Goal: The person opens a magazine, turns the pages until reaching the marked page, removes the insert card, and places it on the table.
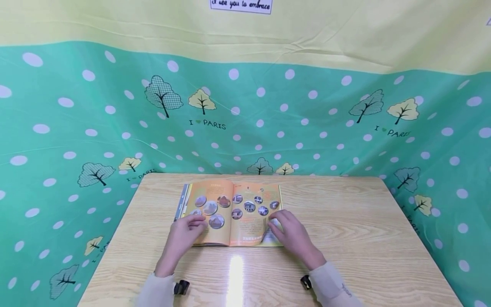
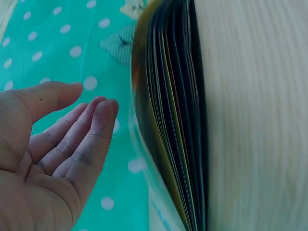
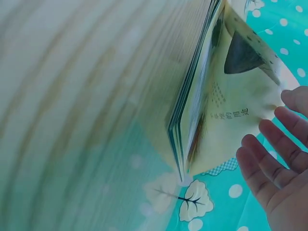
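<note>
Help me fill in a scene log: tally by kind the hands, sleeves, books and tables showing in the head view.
Hands: 2 (left hand, right hand)
Sleeves: 2 (left sleeve, right sleeve)
Books: 1 (open illustrated book)
Tables: 1 (wood-grain table)
Total: 6

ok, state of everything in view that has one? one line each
Book: open, lying on table
Right page: raised, curved at outer edge
Left hand: holding nothing, fingers relaxed
Right hand: at raised page's edge, fingers extended
Backdrop cloth: hung, creased
</note>
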Available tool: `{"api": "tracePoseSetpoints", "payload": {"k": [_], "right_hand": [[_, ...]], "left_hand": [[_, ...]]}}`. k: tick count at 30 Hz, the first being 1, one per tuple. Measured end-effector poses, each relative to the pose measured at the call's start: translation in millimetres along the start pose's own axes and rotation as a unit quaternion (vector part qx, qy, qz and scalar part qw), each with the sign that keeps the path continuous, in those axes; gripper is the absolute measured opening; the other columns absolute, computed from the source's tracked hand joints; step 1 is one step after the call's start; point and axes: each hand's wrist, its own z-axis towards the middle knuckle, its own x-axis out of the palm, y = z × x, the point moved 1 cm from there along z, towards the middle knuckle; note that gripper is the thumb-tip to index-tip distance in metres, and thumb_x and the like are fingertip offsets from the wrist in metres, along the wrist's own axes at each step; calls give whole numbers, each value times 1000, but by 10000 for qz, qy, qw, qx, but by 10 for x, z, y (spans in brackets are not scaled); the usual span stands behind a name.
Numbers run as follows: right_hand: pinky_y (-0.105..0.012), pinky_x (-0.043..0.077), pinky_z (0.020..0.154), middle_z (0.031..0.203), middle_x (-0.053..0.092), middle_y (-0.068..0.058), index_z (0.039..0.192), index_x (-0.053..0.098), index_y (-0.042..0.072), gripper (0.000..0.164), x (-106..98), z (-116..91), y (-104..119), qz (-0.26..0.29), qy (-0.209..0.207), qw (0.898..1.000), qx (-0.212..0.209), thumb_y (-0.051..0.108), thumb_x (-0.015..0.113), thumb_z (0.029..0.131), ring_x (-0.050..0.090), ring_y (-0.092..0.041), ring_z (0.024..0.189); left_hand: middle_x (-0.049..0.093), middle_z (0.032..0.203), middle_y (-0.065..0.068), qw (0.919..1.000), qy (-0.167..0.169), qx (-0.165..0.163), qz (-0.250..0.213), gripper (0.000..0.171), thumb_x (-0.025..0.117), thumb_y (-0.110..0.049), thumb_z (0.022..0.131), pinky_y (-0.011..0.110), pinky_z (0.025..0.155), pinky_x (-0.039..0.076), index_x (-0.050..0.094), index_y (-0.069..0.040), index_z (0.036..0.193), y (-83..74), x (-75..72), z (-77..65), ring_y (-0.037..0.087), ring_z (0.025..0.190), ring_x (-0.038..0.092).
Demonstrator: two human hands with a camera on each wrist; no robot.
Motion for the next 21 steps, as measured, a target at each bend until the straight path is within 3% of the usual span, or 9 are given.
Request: {"api": "tracePoseSetpoints", "payload": {"k": [8,13,16,21], "right_hand": [[-30,52,97,119,65,-2,115,69,11,23,81,32,83,193,-54,9971,-738,8,72,92,60,-16,113],[-34,51,100,127,63,-10,120,68,5,29,124,51,151,346,-8,9923,-1193,3,70,91,60,-23,119],[-32,47,104,133,61,-11,124,66,4,32,143,54,188,435,171,9907,-1277,1,69,92,57,-22,123],[-30,43,108,137,59,-11,126,65,2,33,163,55,226,626,278,9884,-1354,-1,67,93,55,-22,126]], "left_hand": [[74,93,5,9973,379,285,-556,19,76,-9,89,25,68,60,74,0,106,-212,301,71,18,80,72],[74,92,10,9893,855,347,-1129,26,75,-14,91,27,68,61,72,4,109,-318,463,91,31,81,73],[74,95,12,9836,1155,367,-1338,27,73,-16,92,28,69,61,72,4,110,-372,559,97,35,85,72],[75,93,9,9791,1416,410,-1403,30,73,-17,92,27,70,61,70,6,111,-438,696,95,33,83,73]]}}
